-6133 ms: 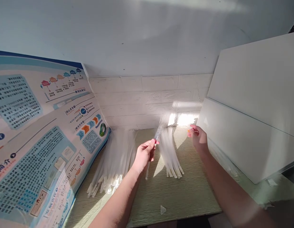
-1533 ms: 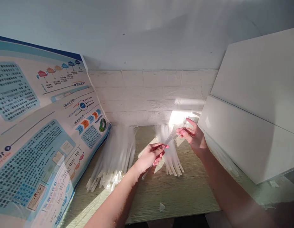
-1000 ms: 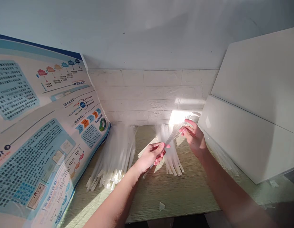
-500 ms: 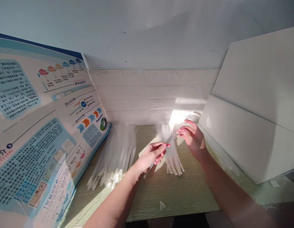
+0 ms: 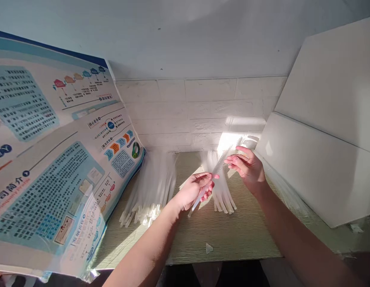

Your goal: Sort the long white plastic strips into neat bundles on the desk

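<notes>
My left hand (image 5: pixel 199 187) is closed around a slim bundle of long translucent plastic strands (image 5: pixel 216 169), held at a slant. Its near end sticks out below the palm, and its frayed far end points up and right toward the wall. At the right edge of those strands, my right hand (image 5: pixel 247 165) has its thumb and some fingers pinched together, the index finger raised. Whatever is between those fingertips is too fine to make out. Beneath the hands, a fanned bunch of similar strands (image 5: pixel 225 199) lies on the table.
A larger pile of strands (image 5: pixel 149 187) lies to the left, with more strands (image 5: pixel 288 189) along the right. A printed poster board (image 5: pixel 68 159) leans at left, a white panel (image 5: pixel 316 167) at right. Behind is a white brick-patterned wall (image 5: pixel 164 111). A small white scrap (image 5: pixel 209 248) sits near the table's front edge.
The view has shifted slightly. More of the held bundle's near end now shows below my left hand. My right hand stays beside the bundle's upper part.
</notes>
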Available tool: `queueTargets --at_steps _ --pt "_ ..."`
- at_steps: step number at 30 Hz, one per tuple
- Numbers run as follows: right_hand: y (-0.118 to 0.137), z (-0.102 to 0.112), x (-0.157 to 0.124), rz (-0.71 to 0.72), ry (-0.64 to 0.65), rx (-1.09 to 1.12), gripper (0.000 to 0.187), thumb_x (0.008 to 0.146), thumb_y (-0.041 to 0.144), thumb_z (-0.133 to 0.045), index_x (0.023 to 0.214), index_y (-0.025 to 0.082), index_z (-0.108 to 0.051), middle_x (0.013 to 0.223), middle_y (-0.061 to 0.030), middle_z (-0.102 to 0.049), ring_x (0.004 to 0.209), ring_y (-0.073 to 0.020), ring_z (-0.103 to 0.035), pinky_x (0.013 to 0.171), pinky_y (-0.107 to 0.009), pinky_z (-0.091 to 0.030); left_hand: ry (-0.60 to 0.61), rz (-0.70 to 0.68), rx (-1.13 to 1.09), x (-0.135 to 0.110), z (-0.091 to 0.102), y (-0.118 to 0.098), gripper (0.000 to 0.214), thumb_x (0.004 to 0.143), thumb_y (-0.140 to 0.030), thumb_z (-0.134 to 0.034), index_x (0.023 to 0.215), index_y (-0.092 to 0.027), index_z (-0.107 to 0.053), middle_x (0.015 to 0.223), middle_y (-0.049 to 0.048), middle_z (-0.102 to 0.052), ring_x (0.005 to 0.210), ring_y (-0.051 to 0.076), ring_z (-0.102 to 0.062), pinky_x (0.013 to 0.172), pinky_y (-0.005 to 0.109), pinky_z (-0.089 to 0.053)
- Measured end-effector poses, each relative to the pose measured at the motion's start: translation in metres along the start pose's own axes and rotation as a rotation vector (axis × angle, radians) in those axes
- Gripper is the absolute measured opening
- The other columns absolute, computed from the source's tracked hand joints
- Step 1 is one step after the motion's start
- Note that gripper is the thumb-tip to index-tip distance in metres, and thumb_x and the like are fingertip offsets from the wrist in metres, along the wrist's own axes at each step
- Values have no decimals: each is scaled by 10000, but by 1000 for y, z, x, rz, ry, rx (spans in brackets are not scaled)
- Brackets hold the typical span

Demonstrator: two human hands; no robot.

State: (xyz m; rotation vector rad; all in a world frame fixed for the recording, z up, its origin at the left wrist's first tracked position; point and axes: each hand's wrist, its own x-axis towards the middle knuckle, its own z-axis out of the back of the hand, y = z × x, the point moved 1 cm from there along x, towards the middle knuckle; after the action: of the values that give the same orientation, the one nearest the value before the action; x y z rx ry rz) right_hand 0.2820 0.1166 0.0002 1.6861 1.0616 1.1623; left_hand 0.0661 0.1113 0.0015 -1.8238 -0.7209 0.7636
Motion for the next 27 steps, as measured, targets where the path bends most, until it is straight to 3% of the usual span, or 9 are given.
queueTargets --at_steps 5,8,13,15,17,19,21,23,27 --pt "0 -2 -2 9 18 -51 526 833 419 -765 1264 224 -534 1001 -99 -750 944 -296 -744 823 -468 -619 37 20 -45 -3 -3 0 384 933 -446 -654 1151 -132 -681 760 15 -561 557 85 -480 491 218 -277" --pt "1 1 -1 103 -16 -73 603 872 432 -716 1387 249 -461 1190 -126 -698 1056 -304 -712 876 -491 -609 36 4 -96 -5 -4 -2 343 916 -422 -683 1113 -142 -703 744 12 -546 568 82 -463 493 206 -278" --pt "-6 9 5 318 -219 -212 890 863 413 -715 1566 360 -171 1587 -107 -333 1452 -271 -391 1115 -492 -467 -17 -132 -229 -2 0 -9 320 918 -388 -690 1154 -172 -693 754 -2 -484 546 46 -340 482 183 -248" --pt "-11 5 3 267 -107 -264 707 881 430 -692 1493 327 -352 1480 -107 -467 1355 -263 -502 1043 -464 -524 -41 -211 -275 1 1 -14 369 890 -380 -724 1189 -169 -675 783 -8 -473 541 37 -283 469 178 -243" --pt "-16 -6 -6 151 163 -278 377 917 475 -636 1229 264 -612 1131 -93 -683 999 -248 -701 816 -419 -612 -51 -275 -301 3 0 -21 418 870 -367 -746 1226 -170 -654 824 -7 -478 562 41 -309 489 178 -298" --pt "-16 -21 -19 -2 461 -279 312 922 525 -609 999 235 -695 831 -64 -718 694 -219 -712 609 -373 -604 -59 -328 -308 5 -2 -27 444 870 -355 -744 1263 -183 -630 859 -4 -489 594 51 -370 538 188 -369" --pt "-13 -36 -33 -193 727 -262 322 891 539 -647 970 231 -696 851 -63 -740 695 -220 -720 594 -362 -597 -81 -383 -295 6 -5 -31 457 871 -324 -746 1288 -195 -610 875 -4 -500 622 60 -417 588 199 -408" --pt "-6 -45 -43 -278 817 -252 310 871 540 -671 900 232 -699 892 -74 -754 753 -232 -729 619 -366 -600 -105 -434 -259 8 -8 -32 467 867 -285 -754 1300 -199 -600 859 -10 -517 643 68 -459 631 207 -426" --pt "7 -45 -43 -265 791 -234 330 899 536 -635 816 221 -686 816 -77 -744 734 -220 -722 624 -353 -582 -95 -479 -160 13 -14 -33 422 901 -297 -729 1279 -148 -615 826 22 -613 771 121 -562 754 241 -450"
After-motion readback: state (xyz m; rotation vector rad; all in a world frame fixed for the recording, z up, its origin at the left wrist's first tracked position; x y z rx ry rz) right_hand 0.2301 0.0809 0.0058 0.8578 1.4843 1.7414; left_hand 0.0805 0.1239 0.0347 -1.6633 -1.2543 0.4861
